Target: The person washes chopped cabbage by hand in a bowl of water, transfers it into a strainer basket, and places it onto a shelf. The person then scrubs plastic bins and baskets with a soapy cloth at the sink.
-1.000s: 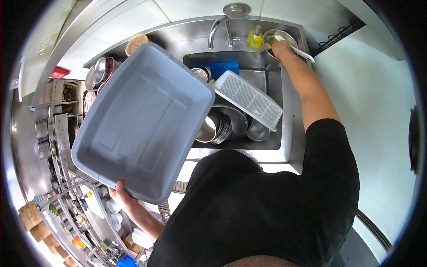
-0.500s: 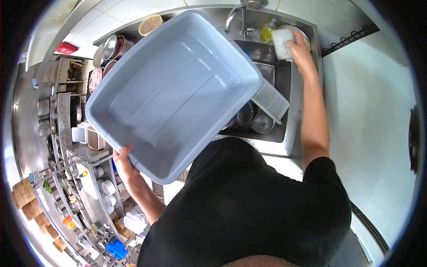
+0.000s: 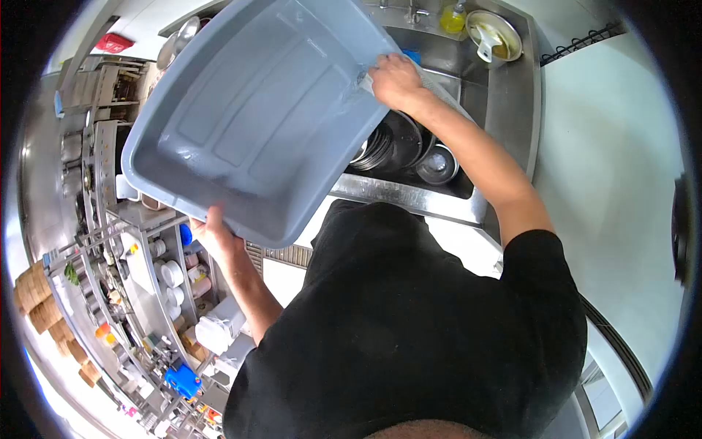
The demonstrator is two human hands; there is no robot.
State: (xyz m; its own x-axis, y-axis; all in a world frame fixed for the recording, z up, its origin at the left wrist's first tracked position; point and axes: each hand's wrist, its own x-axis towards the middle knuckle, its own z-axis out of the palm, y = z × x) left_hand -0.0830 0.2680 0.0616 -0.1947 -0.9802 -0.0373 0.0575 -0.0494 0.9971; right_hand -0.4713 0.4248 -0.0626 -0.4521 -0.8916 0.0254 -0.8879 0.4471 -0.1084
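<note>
A large grey plastic tub [image 3: 248, 95] is held tilted above the sink, its hollow side facing me. My left hand [image 3: 218, 235] grips its near rim at the lower left, thumb over the edge. My right hand [image 3: 398, 82] is at the tub's right corner, fingers curled against the inner wall over a white scrubbing cloth [image 3: 367, 83], mostly hidden under the fingers. Water droplets and wet streaks shine on the tub's inside. Part of a grey perforated tray [image 3: 444, 94] shows behind the tub and my right wrist.
Dark pans [image 3: 376, 150] and a metal bowl [image 3: 437, 164] lie in the steel sink [image 3: 504, 110]. On its far ledge are a yellow soap bottle [image 3: 453, 18] and a round pan [image 3: 518, 44] containing a white utensil [image 3: 485, 45]. Crowded shelves [image 3: 150, 271] stand at left.
My right hand has brought the white cloth from above the round pan leftward to the tub's inner corner. The tub has shifted slightly up in view, still in my left hand.
</note>
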